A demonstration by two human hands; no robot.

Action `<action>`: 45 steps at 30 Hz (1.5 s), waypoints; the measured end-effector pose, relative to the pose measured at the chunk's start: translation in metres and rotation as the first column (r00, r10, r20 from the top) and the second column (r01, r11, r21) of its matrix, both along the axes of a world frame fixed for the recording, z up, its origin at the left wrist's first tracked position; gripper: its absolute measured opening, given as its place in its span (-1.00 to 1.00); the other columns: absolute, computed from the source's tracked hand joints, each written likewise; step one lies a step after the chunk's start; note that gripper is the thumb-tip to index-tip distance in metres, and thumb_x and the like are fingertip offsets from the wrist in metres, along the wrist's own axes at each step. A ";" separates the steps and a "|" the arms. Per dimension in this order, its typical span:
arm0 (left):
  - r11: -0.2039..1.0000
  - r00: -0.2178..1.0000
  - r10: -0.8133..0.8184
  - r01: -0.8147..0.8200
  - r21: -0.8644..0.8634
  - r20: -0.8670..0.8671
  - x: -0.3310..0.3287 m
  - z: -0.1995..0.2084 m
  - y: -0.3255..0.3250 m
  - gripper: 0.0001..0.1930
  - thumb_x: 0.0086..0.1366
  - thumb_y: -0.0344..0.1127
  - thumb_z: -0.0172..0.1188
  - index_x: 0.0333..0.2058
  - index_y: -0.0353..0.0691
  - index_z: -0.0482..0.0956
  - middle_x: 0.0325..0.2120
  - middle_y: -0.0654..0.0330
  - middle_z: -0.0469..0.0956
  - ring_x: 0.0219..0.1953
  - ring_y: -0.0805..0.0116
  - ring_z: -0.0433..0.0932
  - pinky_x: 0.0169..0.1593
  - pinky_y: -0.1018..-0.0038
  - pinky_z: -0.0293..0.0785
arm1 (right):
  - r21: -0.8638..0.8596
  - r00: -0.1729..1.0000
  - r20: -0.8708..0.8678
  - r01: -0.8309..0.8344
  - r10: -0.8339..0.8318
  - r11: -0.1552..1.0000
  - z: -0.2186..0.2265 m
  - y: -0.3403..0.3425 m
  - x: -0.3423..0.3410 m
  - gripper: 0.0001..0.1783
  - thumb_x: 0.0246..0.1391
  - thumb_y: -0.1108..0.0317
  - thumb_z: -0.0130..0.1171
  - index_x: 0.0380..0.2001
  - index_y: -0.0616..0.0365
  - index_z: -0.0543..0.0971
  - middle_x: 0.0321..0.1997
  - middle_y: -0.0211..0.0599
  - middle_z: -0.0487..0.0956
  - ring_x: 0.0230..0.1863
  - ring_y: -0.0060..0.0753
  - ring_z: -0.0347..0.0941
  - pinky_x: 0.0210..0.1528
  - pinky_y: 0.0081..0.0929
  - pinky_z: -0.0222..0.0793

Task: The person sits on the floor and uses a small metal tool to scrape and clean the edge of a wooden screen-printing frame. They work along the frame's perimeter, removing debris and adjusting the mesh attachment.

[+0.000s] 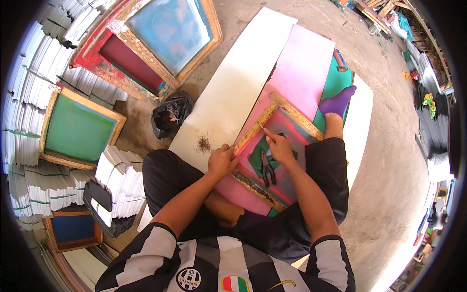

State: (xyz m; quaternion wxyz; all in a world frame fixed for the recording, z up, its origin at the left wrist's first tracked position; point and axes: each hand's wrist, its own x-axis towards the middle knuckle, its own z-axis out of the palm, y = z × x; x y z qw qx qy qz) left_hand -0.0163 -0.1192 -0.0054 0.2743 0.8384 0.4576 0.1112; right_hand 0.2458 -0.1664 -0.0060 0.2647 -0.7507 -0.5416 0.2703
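Observation:
A wooden screen-printing frame (253, 130) with a pink and grey mesh lies across my lap and the boards. My left hand (223, 160) is closed on the frame's left rail near its lower corner. My right hand (281, 148) is closed around a thin metal tool, mostly hidden in the fingers; its tip meets the inner side of the same rail. Black-handled pliers (266, 169) rest on a dark green patch on the mesh, just below my right hand. Left of the frame, a small heap of dark wire bits (204, 144), like pulled staples, sits on the white board.
White (238, 63), pink (301, 63) and green boards lie under me. A hammer (340, 61) is by my purple-socked foot (337, 101). At left stand more frames (119, 124), a black plastic bag (171, 114) and tied stacks of white sheets (119, 180).

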 end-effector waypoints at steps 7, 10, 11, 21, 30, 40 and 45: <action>1.000 1.000 -0.009 0.009 0.008 -0.007 0.000 0.002 -0.001 -0.51 0.14 -0.14 0.39 0.04 -0.18 0.65 -0.29 0.12 0.55 -0.24 -0.01 0.64 -0.16 0.09 0.58 | -0.097 0.932 -0.342 0.091 -0.119 0.991 -0.009 0.006 0.002 -0.56 0.44 0.16 0.11 0.33 -0.15 0.56 -0.65 -0.45 0.38 -0.70 -0.62 0.27 -0.62 -0.49 0.22; 1.000 0.999 -0.014 0.013 -0.018 -0.035 -0.002 0.003 0.000 -0.49 0.15 -0.13 0.38 0.07 -0.16 0.62 -0.27 0.11 0.56 -0.22 -0.02 0.64 -0.15 0.09 0.59 | -0.379 0.671 -0.655 0.106 -0.347 0.920 0.028 0.008 0.003 -0.57 0.46 0.15 0.08 0.32 -0.16 0.56 -0.66 -0.54 0.36 -0.75 -0.68 0.17 -0.71 -0.56 0.07; 0.999 0.999 -0.014 0.012 -0.031 -0.051 -0.004 0.002 -0.001 -0.49 0.16 -0.13 0.38 0.08 -0.16 0.62 -0.27 0.11 0.56 -0.22 -0.02 0.64 -0.15 0.09 0.59 | -0.422 0.599 -0.697 0.100 -0.393 0.901 0.032 0.008 0.001 -0.57 0.47 0.15 0.08 0.33 -0.16 0.56 -0.65 -0.57 0.35 -0.76 -0.70 0.13 -0.73 -0.59 0.02; 0.996 0.999 0.043 -0.041 0.073 -0.030 0.002 0.002 -0.014 -0.46 0.19 -0.11 0.40 0.12 -0.17 0.59 -0.16 0.05 0.55 -0.09 -0.04 0.58 0.00 0.12 0.54 | 0.020 0.997 -0.039 0.074 -0.073 0.997 -0.007 -0.003 0.012 -0.59 0.38 0.13 0.10 0.24 -0.21 0.62 -0.27 -0.06 0.68 -0.23 0.03 0.63 -0.08 -0.09 0.51; 0.998 0.998 0.058 -0.058 0.023 0.033 0.002 -0.003 -0.008 -0.53 0.19 -0.13 0.40 0.04 -0.18 0.65 -0.12 0.07 0.55 -0.06 -0.01 0.58 0.02 0.13 0.55 | -0.093 0.994 0.077 0.082 -0.075 0.992 0.026 0.010 0.001 -0.59 0.38 0.15 0.04 0.23 -0.22 0.60 0.01 0.02 0.68 0.02 0.20 0.60 0.08 0.09 0.48; 0.999 0.998 0.014 -0.013 -0.030 0.055 0.005 -0.004 -0.001 -0.57 0.14 -0.17 0.40 -0.03 -0.21 0.68 -0.13 0.10 0.56 -0.13 -0.02 0.60 -0.04 0.13 0.55 | -0.216 0.994 0.109 0.038 -0.014 0.976 0.034 0.021 0.002 -0.56 0.37 0.21 0.05 0.27 -0.14 0.58 -0.09 0.17 0.67 -0.06 0.19 0.63 0.00 0.03 0.50; 1.000 0.999 0.004 -0.004 -0.008 0.053 0.001 -0.007 0.001 -0.60 0.11 -0.20 0.40 -0.08 -0.23 0.68 -0.15 0.08 0.56 -0.16 -0.04 0.60 -0.08 0.11 0.55 | -0.216 0.997 0.008 0.071 -0.071 0.974 0.031 0.020 0.001 -0.55 0.35 0.22 0.14 0.27 -0.10 0.58 -0.19 0.19 0.69 -0.16 0.16 0.65 -0.07 -0.10 0.50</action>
